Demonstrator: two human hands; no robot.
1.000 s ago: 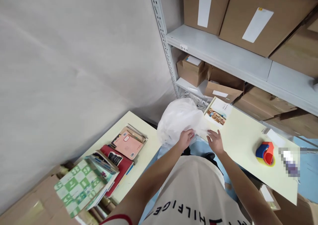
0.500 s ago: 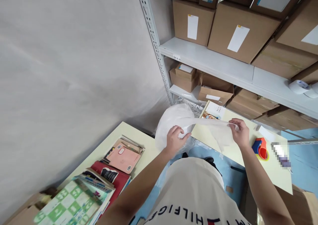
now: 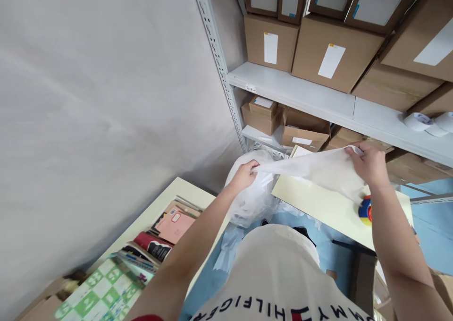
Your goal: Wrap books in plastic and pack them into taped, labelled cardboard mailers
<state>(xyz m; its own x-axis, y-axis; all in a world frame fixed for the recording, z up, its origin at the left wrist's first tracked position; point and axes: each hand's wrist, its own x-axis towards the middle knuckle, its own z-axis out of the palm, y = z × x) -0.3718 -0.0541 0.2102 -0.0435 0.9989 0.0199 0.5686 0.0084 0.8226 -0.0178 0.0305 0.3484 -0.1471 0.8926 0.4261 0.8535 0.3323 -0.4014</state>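
Note:
A thin, white, see-through wrapping sheet [image 3: 314,166] is stretched between my two hands above the cream table [image 3: 318,205]. My left hand [image 3: 244,175] pinches its left end, fingers closed. Over on the right, my right hand [image 3: 370,165] grips the other end between thumb and fingers, and part of the sheet hangs down below it. Behind and below my left hand stands a bulky white bundle of similar material [image 3: 253,196]. A blue, red and yellow tape dispenser [image 3: 365,211] lies on the table, partly hidden by my right forearm.
Books lie on a second cream table [image 3: 198,196] at left, among them a pink one [image 3: 175,223] and a green checked one [image 3: 102,288]. A grey shelf [image 3: 318,89] ahead carries cardboard boxes [image 3: 271,47] and white tape rolls [image 3: 417,121]. A wall borders the left.
My left hand has closed on the sheet and moved slightly forward. My right hand has moved right and forward, pulling the sheet longer and wider across the table.

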